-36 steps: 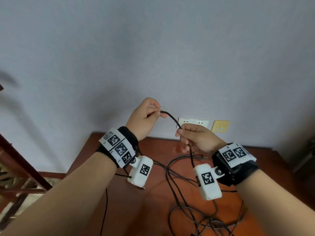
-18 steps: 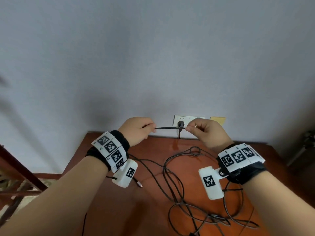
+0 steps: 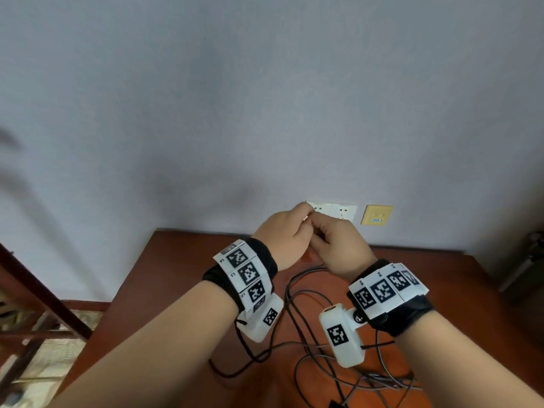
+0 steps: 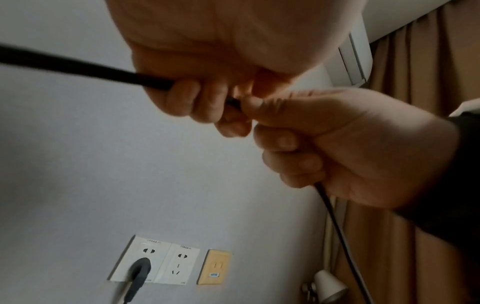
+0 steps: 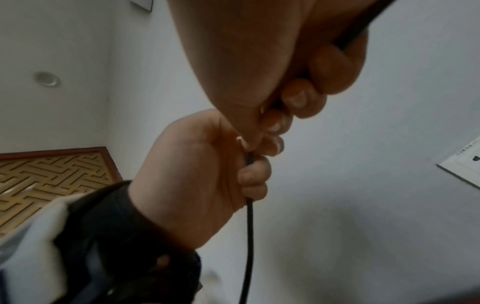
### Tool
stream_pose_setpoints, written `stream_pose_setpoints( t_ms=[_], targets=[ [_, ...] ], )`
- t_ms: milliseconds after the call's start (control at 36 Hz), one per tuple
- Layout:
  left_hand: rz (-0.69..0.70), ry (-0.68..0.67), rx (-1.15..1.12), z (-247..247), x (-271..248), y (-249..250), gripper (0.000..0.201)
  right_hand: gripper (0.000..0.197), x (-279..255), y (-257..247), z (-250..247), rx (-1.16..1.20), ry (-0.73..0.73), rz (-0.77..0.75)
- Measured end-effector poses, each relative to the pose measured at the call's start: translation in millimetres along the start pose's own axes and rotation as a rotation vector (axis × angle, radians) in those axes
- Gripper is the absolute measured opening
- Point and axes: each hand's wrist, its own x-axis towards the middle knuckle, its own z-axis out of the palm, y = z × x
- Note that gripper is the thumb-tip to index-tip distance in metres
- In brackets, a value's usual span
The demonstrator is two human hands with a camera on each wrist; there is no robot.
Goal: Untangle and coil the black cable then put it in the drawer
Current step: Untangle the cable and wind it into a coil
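Observation:
My left hand (image 3: 287, 235) and right hand (image 3: 332, 242) meet knuckle to knuckle in front of the wall, above the table's far edge. Both grip the black cable (image 3: 290, 301), whose loose loops lie tangled on the wooden table (image 3: 176, 275) below my wrists. In the left wrist view, the left hand (image 4: 205, 98) curls its fingers round the cable (image 4: 78, 67), which runs off to the left. The right hand (image 4: 345, 148) holds a strand that hangs down. In the right wrist view, the left hand (image 5: 197, 174) has the cable (image 5: 249, 236) dropping from its fist. No drawer is in view.
A double white wall socket (image 3: 334, 212) and a yellow wall plate (image 3: 376, 214) sit just behind the hands. A dark plug (image 4: 140, 269) is in the left socket. A dark wooden frame (image 3: 38, 293) stands left of the table. A curtain (image 4: 415, 61) hangs at the right.
The hands were apart with a short stretch of cable held taut between them. They have since come together until they touch, and that stretch no longer shows.

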Motion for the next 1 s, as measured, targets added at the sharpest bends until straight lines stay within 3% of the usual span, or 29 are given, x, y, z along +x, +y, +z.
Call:
stream_pose_setpoints(
  t_ms=[111, 222, 306, 472, 583, 667, 833, 1000],
  targets=[
    [0.012, 0.018, 0.031, -0.3, -4.9, -3.2, 0.018, 0.018, -0.2, 0.9, -4.1, -0.017, 0.033, 0.076],
    [0.033, 0.020, 0.084, -2.5, -7.1, -12.8, 0.037, 0.021, -2.4, 3.7, -7.8, 0.024, -0.129, 0.122],
    [0.032, 0.023, 0.032, -6.5, -8.2, -18.7, 0.046, 0.027, -6.3, 7.3, -8.4, 0.073, -0.142, 0.120],
    [0.000, 0.063, 0.096, -23.0, -12.2, -32.2, 0.033, 0.016, -12.8, 19.4, -16.8, -0.047, -0.038, 0.004],
    [-0.025, 0.040, 0.117, -37.2, -18.3, -48.6, 0.030, 0.027, -17.1, 33.3, -25.6, -0.041, -0.066, 0.088],
    [-0.025, 0.048, 0.162, -34.9, -20.0, -50.6, 0.026, 0.030, -15.2, 30.8, -22.6, -0.030, -0.053, 0.071],
    [-0.122, 0.037, 0.354, -26.6, -19.4, -46.9, 0.036, 0.022, -7.7, 14.2, -14.6, -0.113, -0.013, -0.041],
    [-0.076, 0.014, 0.125, -5.0, -18.6, -11.1, 0.027, 0.015, -1.6, -9.2, 3.8, -0.113, 0.014, -0.106]
  ],
)
